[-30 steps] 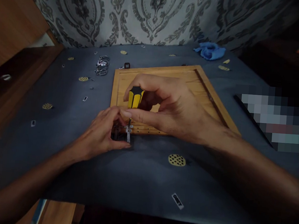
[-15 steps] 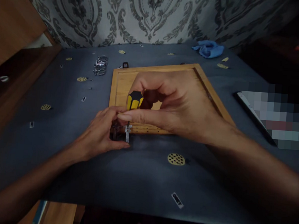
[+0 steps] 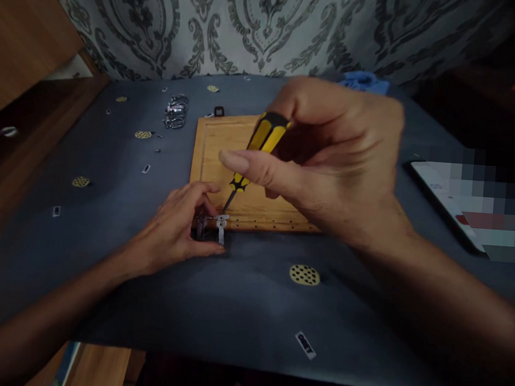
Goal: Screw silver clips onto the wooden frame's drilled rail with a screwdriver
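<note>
Left hand (image 3: 180,226) pinches the metal hinge (image 3: 220,223) at the near edge of the wooden panel (image 3: 216,149) | right hand (image 3: 334,157) clenched round the yellow-black screwdriver (image 3: 265,136), tilted, tip just above the hinge

The right hand (image 3: 330,157) now sits higher and nearer the camera than a second ago. The yellow-and-black screwdriver (image 3: 261,143) it grips tilts instead of standing upright, its tip lifted clear of the metal hinge bracket (image 3: 220,223).
</note>
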A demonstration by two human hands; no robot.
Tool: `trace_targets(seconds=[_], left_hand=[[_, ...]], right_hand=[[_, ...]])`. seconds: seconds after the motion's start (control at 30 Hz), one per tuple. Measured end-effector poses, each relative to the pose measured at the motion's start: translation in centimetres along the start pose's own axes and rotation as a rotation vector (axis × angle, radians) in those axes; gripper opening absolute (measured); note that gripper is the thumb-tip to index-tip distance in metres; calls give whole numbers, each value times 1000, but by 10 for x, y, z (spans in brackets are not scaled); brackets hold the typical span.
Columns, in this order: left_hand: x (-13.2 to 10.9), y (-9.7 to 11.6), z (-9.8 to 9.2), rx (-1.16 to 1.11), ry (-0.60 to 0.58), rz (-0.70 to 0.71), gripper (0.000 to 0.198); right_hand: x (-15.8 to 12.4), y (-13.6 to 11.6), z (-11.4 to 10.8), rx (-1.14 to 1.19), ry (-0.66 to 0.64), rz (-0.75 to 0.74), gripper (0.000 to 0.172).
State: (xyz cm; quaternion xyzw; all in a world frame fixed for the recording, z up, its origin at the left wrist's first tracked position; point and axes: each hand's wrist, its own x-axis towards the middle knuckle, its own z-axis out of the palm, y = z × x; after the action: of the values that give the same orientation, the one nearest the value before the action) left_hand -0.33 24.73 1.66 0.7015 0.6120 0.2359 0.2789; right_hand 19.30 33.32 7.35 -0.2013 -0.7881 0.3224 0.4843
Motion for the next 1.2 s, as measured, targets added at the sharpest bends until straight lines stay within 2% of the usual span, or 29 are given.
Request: trace_targets(seconds=[0.2, 0.6, 0.73, 0.83, 0.93, 1.07, 1.13, 1.2], left_hand=[[0, 0, 0, -11, 1, 0, 54], [0, 1, 0, 1, 22, 12, 50], [1, 0, 1, -38, -13, -7, 46], [1, 0, 0, -45, -30, -21, 49], [0, 0, 0, -40, 16, -1, 53], [0, -1, 0, -42, 28, 22, 54], [0, -1, 1, -26, 30, 25, 53], [0, -1, 0, -12, 36, 26, 55]], right_hand=[[0, 9, 7, 4, -138, 23, 58], [-3, 16, 12, 56, -141, 46, 55], [-3, 14, 7, 34, -233, -3, 45], [0, 9, 0, 43, -324, 17, 30], [5, 5, -6, 178, -432, 86, 16], [11, 2, -14, 397, -613, 204, 12], [12, 2, -16, 390, -613, 225, 11], [11, 4, -15, 372, -556, 201, 10]])
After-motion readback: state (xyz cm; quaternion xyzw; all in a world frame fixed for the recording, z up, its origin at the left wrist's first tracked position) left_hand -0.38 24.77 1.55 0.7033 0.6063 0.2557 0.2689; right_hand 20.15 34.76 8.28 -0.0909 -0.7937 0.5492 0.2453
